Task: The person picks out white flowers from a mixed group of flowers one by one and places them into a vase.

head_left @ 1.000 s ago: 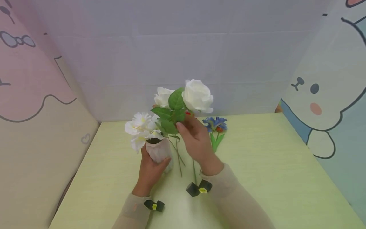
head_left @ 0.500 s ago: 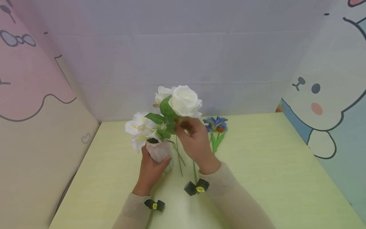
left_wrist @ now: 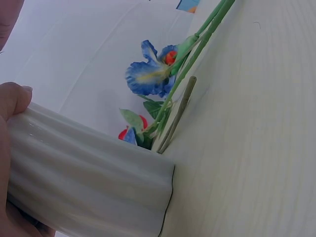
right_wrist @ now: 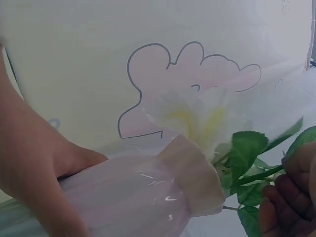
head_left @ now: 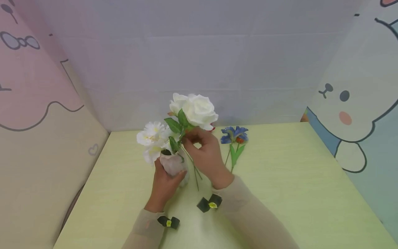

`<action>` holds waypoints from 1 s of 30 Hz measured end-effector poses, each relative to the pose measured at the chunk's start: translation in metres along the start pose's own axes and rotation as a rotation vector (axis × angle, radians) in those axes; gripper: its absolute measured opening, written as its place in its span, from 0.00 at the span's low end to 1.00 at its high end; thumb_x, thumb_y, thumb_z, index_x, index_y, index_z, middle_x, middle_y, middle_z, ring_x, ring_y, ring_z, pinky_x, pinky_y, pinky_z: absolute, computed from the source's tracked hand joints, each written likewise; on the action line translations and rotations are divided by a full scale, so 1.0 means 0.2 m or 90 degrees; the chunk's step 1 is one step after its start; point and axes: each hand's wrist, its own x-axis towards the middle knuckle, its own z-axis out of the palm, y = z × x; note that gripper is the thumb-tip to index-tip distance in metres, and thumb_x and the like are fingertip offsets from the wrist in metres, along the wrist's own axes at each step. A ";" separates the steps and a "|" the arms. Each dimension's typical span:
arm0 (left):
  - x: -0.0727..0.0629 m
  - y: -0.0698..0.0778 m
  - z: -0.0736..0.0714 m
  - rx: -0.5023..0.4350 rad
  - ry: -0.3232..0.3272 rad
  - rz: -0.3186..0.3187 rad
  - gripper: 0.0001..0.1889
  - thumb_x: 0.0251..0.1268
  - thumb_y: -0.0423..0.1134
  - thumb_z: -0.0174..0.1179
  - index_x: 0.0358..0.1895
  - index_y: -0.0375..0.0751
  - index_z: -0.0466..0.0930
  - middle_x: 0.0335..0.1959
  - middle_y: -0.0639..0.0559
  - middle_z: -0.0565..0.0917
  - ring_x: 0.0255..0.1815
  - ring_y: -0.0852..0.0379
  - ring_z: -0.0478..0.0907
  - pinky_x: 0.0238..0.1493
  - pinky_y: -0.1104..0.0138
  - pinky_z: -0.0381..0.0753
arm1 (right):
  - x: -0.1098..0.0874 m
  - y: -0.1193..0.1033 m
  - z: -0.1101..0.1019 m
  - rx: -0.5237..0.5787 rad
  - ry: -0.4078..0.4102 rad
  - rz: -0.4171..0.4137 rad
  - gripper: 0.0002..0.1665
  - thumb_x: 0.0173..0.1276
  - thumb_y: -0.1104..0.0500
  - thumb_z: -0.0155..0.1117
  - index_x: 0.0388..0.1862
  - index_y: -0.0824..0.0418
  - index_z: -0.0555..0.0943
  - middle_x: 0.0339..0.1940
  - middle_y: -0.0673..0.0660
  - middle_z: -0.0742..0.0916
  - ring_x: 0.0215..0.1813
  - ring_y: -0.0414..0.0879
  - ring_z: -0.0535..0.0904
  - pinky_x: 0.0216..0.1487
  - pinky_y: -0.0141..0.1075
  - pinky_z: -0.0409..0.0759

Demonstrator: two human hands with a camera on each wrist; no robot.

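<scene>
I have the left hand (head_left: 164,186) wrapped round the pale, ribbed vase (head_left: 173,165), thumb on the near side and its base on the tabletop (head_left: 298,193); I judge that grip is there to stop the vase tipping under any push from a stem. The right hand (head_left: 206,155) pinches the leafy stem of the large white rose (head_left: 201,112) between thumb and fingers, just beside the vase's mouth. Holding it beneath the bloom probably gives me good aim and spares the petals. The stem appears to lead into the mouth, though I cannot see its lower end.

The vase already contains white frilled flowers (head_left: 152,136), yellow at the centre, spilling over the left side of the rim. How deep their stems go is hidden by the wall. Another white bloom (head_left: 177,102) shows behind the rose; I cannot tell what supports it. Outside the vase, a blue flower (head_left: 231,135) and a small orange-red one (head_left: 240,140) lie to the right.
</scene>
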 end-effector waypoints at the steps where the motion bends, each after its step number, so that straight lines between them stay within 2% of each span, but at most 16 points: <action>1: 0.00 0.00 0.00 0.003 -0.001 0.000 0.52 0.52 0.42 0.79 0.76 0.45 0.52 0.64 0.40 0.73 0.58 0.44 0.75 0.56 0.47 0.74 | 0.00 0.01 0.00 -0.005 -0.003 0.000 0.04 0.69 0.63 0.66 0.36 0.61 0.86 0.32 0.51 0.88 0.35 0.43 0.85 0.41 0.40 0.82; 5: 0.00 -0.01 0.00 0.009 -0.004 -0.005 0.53 0.52 0.43 0.79 0.77 0.44 0.52 0.66 0.41 0.72 0.60 0.45 0.74 0.57 0.48 0.74 | -0.02 0.05 0.03 -0.030 -0.017 0.002 0.04 0.69 0.63 0.66 0.37 0.60 0.87 0.32 0.49 0.88 0.35 0.42 0.83 0.39 0.40 0.82; 12: 0.01 -0.01 0.01 0.022 -0.004 -0.032 0.44 0.54 0.44 0.78 0.68 0.33 0.61 0.54 0.40 0.77 0.50 0.45 0.77 0.51 0.50 0.77 | -0.05 0.12 0.07 -0.058 -0.032 0.020 0.02 0.67 0.64 0.68 0.37 0.62 0.86 0.35 0.52 0.87 0.35 0.43 0.82 0.38 0.38 0.82; 19: 0.00 0.01 0.00 0.064 -0.005 -0.051 0.39 0.55 0.46 0.77 0.63 0.30 0.67 0.46 0.39 0.79 0.44 0.45 0.79 0.45 0.51 0.78 | -0.04 0.14 0.07 -0.066 -0.027 0.040 0.04 0.69 0.63 0.66 0.39 0.63 0.86 0.36 0.53 0.87 0.37 0.44 0.82 0.40 0.38 0.82; 22: 0.00 0.00 0.00 0.066 -0.006 -0.036 0.40 0.56 0.46 0.77 0.66 0.31 0.66 0.47 0.39 0.79 0.45 0.46 0.78 0.46 0.51 0.78 | -0.03 0.15 0.08 -0.071 -0.034 0.045 0.04 0.69 0.63 0.67 0.40 0.63 0.86 0.37 0.53 0.87 0.37 0.44 0.82 0.41 0.38 0.82; 26: 0.00 -0.01 0.00 0.056 -0.002 0.016 0.41 0.55 0.42 0.78 0.68 0.34 0.65 0.49 0.40 0.79 0.46 0.46 0.78 0.47 0.50 0.77 | 0.00 0.16 0.08 -0.074 -0.042 0.060 0.05 0.70 0.63 0.68 0.41 0.63 0.85 0.38 0.53 0.87 0.38 0.43 0.83 0.43 0.37 0.83; 30: 0.01 -0.02 0.00 0.070 -0.012 0.044 0.40 0.55 0.40 0.77 0.70 0.37 0.66 0.58 0.42 0.77 0.57 0.47 0.75 0.58 0.50 0.74 | 0.01 0.16 0.08 -0.075 -0.056 0.080 0.05 0.69 0.63 0.68 0.42 0.62 0.86 0.38 0.53 0.87 0.39 0.43 0.82 0.43 0.38 0.83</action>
